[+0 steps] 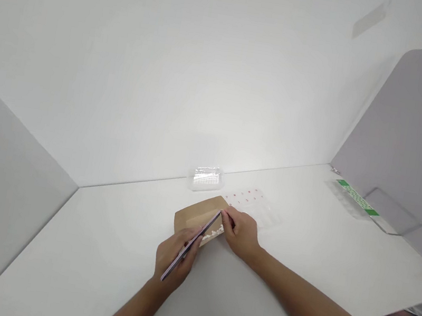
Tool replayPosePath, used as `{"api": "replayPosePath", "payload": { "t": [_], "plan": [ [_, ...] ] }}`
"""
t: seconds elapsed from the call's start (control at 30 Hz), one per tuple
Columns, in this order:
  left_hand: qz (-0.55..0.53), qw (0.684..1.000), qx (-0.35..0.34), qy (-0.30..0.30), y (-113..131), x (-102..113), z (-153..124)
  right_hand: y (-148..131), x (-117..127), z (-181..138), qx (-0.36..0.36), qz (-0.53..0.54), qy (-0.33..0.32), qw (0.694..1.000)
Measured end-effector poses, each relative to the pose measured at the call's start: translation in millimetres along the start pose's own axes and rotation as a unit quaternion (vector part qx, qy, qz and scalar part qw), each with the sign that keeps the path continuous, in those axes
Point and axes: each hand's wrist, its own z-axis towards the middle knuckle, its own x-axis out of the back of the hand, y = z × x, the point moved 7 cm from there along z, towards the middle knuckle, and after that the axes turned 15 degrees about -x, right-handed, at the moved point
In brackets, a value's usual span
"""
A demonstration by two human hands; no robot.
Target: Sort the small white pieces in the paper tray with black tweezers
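My left hand [175,256] is closed round a thin, flat, dark-edged object like a phone [191,244], held on edge and tilted up to the right. My right hand [241,233] pinches the top end of that object with its fingertips. Behind both hands a brown cardboard piece [196,213] lies on the white table [100,247]. Something small and white [211,235] shows at the cardboard's near edge, under the flat object.
A clear plastic container [207,177] stands at the back by the wall. A clear sheet with small red marks [254,205] lies right of the cardboard. At far right are a green-and-white strip [357,198] and a clear stand [392,213] by a grey divider [418,137].
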Motion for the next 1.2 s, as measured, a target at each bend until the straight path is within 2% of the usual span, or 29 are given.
{"api": "replayPosePath", "payload": {
  "t": [0.23,0.57,0.87,1.07,1.2],
  "plan": [
    [-0.017,1.0,0.005,0.008,1.6,-0.8,-1.4,4.0,0.8,-0.2,-0.017,0.035,-0.008,0.999],
    [-0.039,0.999,-0.021,-0.013,-0.5,-5.2,-4.3,6.3,1.0,3.5,-0.018,0.075,0.0,0.997],
    [-0.054,0.998,0.023,-0.018,1.0,-2.2,3.2,4.9,5.8,3.8,0.0,0.076,0.014,0.997],
    [-0.025,0.997,0.077,-0.009,-5.8,-0.9,0.1,4.4,5.0,2.4,0.009,0.082,0.005,0.997],
    [-0.031,0.997,0.071,-0.024,-6.5,-3.1,0.3,4.2,2.6,0.9,0.022,0.088,-0.008,0.996]
  ]
}}
